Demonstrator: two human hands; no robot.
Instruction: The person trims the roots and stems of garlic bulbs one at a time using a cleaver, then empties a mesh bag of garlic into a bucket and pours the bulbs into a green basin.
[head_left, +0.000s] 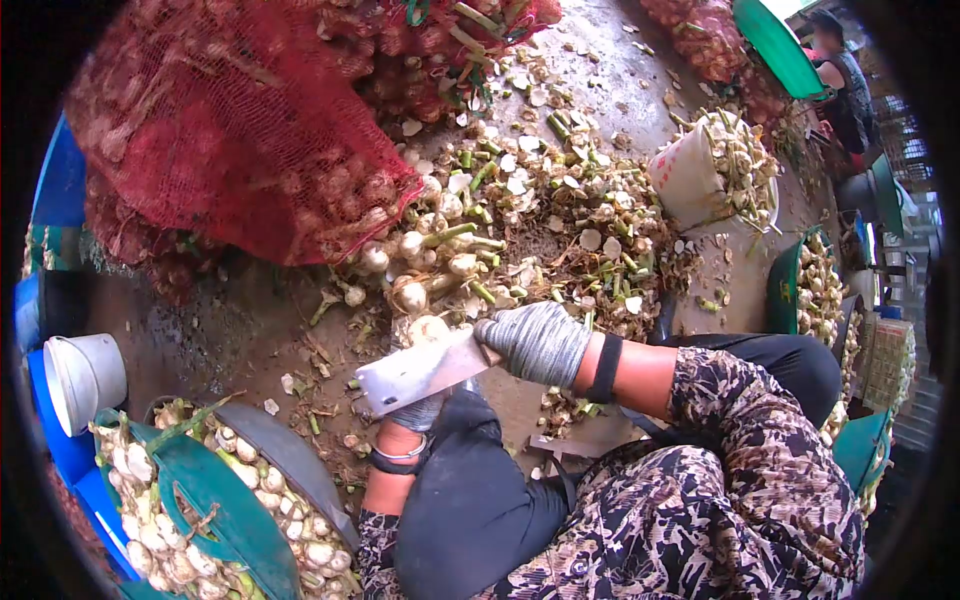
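Grey-gloved right hand (535, 340) grips the cleaver (420, 372) tight, left hand (415, 412) hold hidden beneath the blade; best to cut the garlic (430, 328) stem squarely, fingers clear

**A:** How's the floor (230, 330) looking, pls?

**B:** Wet grey concrete, littered w/ peels (590, 240) & cut stalks (558, 126). Red mesh sacks (230, 130) are piled top-left, a white bucket (685, 175) & green baskets (783, 290) are set on the right. Lit by daylight.
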